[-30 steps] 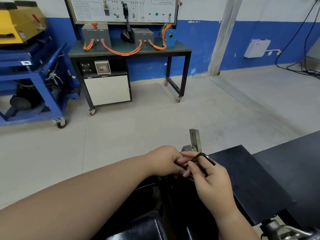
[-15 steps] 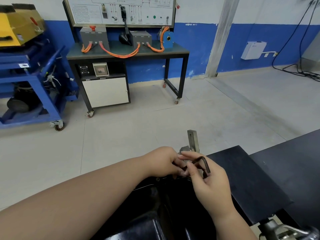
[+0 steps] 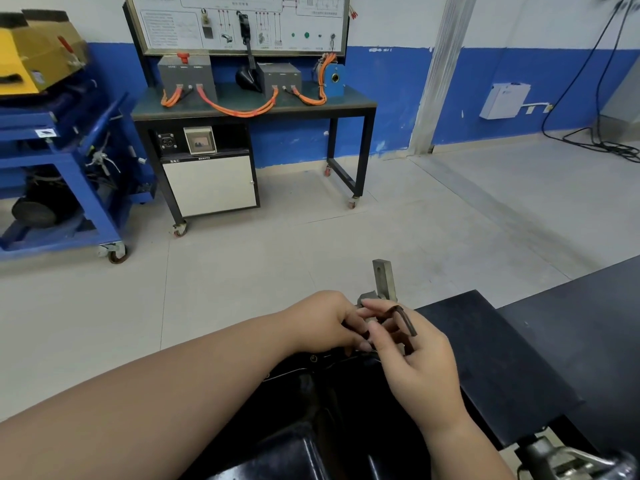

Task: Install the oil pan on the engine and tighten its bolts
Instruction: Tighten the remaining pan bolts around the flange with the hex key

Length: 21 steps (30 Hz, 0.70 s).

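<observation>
The black oil pan [image 3: 311, 410] lies low in the middle of the head view, glossy, with small bolt holes along its far rim. Both hands meet at that far rim. My right hand [image 3: 419, 368] pinches a dark L-shaped hex key [image 3: 403, 317], its short arm pointing down to the right. My left hand [image 3: 322, 323] is curled at the rim beside it, fingertips on the key's lower end; whatever lies under them is hidden.
A grey metal bracket [image 3: 383, 280] stands upright just beyond the hands. A black bench top [image 3: 519, 358] runs to the right. A metal fitting [image 3: 568, 459] shows at the bottom right. Across the floor stand a wheeled training bench [image 3: 249, 109] and a blue cart [image 3: 62, 174].
The hex key has swung in my right hand: its free arm turned from pointing right to pointing down-right. Both hands stay at the pan's far rim.
</observation>
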Tool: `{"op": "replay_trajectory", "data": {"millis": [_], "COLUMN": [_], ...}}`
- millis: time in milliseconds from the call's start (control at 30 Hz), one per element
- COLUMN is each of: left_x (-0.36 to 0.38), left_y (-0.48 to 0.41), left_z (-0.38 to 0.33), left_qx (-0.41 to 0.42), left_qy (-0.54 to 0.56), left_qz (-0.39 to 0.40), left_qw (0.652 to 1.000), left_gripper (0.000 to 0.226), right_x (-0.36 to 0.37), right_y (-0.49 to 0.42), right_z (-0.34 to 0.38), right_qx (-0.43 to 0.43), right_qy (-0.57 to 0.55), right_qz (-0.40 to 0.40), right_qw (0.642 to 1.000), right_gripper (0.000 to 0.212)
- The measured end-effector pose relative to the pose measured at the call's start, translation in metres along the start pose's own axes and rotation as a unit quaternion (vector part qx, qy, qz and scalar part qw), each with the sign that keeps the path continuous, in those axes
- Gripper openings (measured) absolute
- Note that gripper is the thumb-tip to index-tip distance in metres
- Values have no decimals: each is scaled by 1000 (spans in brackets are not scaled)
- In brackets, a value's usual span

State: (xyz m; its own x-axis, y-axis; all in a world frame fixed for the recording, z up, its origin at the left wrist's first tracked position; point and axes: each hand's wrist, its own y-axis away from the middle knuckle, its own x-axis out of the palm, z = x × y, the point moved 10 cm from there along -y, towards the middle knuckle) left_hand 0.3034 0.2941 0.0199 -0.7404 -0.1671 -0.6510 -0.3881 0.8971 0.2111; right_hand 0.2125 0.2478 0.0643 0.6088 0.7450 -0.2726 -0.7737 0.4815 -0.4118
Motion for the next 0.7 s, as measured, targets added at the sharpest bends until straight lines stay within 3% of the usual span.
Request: {"op": "replay_trajectory", "data": {"millis": [100, 300, 400, 500, 600, 700], "left_x": [1, -2, -2, 1, 3, 2], "left_y": [0, -1, -2, -2, -1, -1], "left_z": [2, 2, 1, 1, -1, 0], "left_qx": [2, 4, 5, 7, 18, 18], "left_qy": [0, -39, -40, -30, -32, -44], "left_qz": [1, -10, -12, -3, 8, 5], "left_qw": [1000, 999, 999, 1000, 999, 999], "left_gripper": [15, 35, 32, 16, 8, 7], "right_x": [2, -7, -10, -5, -4, -7], "right_y": [1, -1, -1, 1, 3, 1], "right_z": [6, -8, -12, -4, 2, -1], "right_qx": [-28, 14, 23, 5, -16, 2], "right_qy": [19, 49, 65, 15, -4, 4], "right_qz": [9, -49, -57, -23, -18, -40], "right_qw": [999, 998, 996, 1000, 1000, 999], "right_gripper": [34, 16, 20, 6, 25, 26]}}
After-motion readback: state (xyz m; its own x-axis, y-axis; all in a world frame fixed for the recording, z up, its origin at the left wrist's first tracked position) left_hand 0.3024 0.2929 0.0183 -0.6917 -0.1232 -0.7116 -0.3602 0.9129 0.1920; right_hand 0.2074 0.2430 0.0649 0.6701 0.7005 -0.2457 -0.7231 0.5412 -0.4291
